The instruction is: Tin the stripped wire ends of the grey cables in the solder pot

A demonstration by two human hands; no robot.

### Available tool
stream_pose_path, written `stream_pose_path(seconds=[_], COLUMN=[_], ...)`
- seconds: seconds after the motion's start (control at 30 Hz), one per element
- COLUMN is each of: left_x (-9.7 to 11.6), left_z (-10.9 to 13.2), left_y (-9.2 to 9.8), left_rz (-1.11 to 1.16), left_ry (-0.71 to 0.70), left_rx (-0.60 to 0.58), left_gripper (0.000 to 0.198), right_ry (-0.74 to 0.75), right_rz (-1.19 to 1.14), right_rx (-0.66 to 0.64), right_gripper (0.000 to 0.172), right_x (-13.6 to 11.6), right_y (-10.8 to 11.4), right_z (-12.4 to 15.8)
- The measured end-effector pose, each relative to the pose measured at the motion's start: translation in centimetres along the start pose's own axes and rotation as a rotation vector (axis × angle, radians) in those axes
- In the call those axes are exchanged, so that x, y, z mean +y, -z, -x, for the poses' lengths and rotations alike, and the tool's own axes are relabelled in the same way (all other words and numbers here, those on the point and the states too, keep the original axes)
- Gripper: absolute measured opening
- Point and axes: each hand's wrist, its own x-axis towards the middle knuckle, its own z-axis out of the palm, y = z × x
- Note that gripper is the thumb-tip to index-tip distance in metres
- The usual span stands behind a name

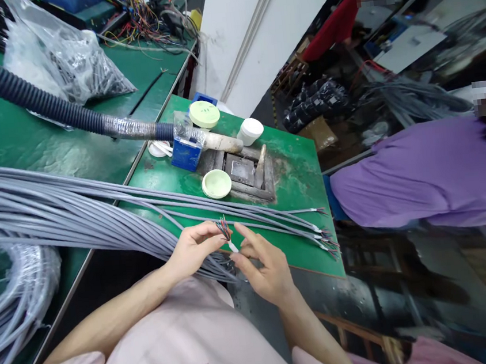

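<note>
My left hand (pixel 194 246) pinches the end of a grey cable (pixel 224 229) whose stripped coloured inner wires fan upward. My right hand (pixel 264 264) is closed just to the right of it, fingertips pinching a small white piece at the cable tip. Both hands hover over the near edge of a small green table (pixel 298 176). A thick bundle of grey cables (pixel 64 215) runs from the left across to this table, and several stripped cable ends (pixel 324 237) lie at its right edge.
A metal solder pot (pixel 248 173) sits mid-table with pale green lids (pixel 216 183), a white cup (pixel 250 130) and a blue box (pixel 186 151). A black corrugated hose (pixel 29 94) reaches in from the left. A person in purple (pixel 420 175) bends at right.
</note>
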Motion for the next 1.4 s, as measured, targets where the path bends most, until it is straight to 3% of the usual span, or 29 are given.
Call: stream_pose_path(seconds=[0.33, 0.83, 0.9, 1.03, 1.1, 1.2, 1.33, 1.4], left_x=[-0.6, -0.3, 0.1, 0.2, 0.0, -0.4, -0.7, -0.7], left_z=[-0.1, -0.2, -0.3, -0.4, -0.4, -0.4, -0.7, -0.8], left_y=[0.3, -0.3, -0.7, -1.0, -0.9, -0.7, -0.8, -0.9], left_rz=[0.104, 0.082, 0.084, 0.100, 0.095, 0.091, 0.100, 0.101], left_ry=[0.042, 0.054, 0.077, 0.074, 0.054, 0.060, 0.050, 0.048], left_rx=[0.121, 0.158, 0.147, 0.133, 0.146, 0.160, 0.182, 0.196], left_gripper=[0.021, 0.021, 0.023, 0.024, 0.021, 0.018, 0.015, 0.014], right_ry=[0.027, 0.008, 0.013, 0.032, 0.033, -0.049, -0.317, -0.378], right_rz=[0.010, 0.074, 0.105, 0.055, -0.015, -0.114, -0.315, -0.394], right_rx=[-0.028, -0.023, 0.000, 0.051, 0.088, 0.088, -0.002, -0.016], right_gripper=[0.059, 0.049, 0.043, 0.009, 0.006, 0.008, 0.005, 0.011], right_x=[-0.1, 0.0, -0.2, -0.6, -0.6, -0.6, -0.3, 0.0], right_y=[-0.5, -0.4, -0.4, -0.4, -0.5, -0.5, -0.6, -0.6], right_z=[-0.4, -1.0, -1.5, -2.2, -2.4, -2.4, -2.3, -2.3])
